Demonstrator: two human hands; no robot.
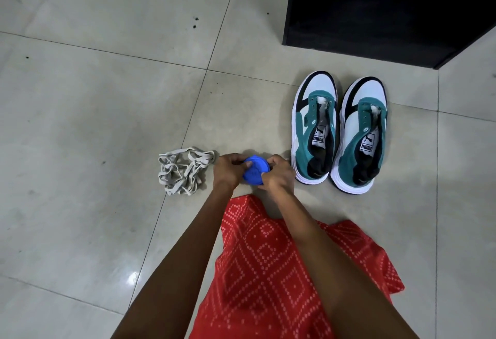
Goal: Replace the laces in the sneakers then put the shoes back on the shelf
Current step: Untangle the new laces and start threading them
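So the left hand and right hand each have their grip curled round a blue round tub. Off-white laces lie heaped on the floor just left of it. The teal sneakers, PUMA labels inside, sit right, by the black shelf.

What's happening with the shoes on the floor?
A person holds a round blue thing with both hands, the left hand and right hand gripping its edges. A heap of pale laces lies on the floor beside the left hand. The teal and white sneakers stand side by side, unlaced, near a black shelf.
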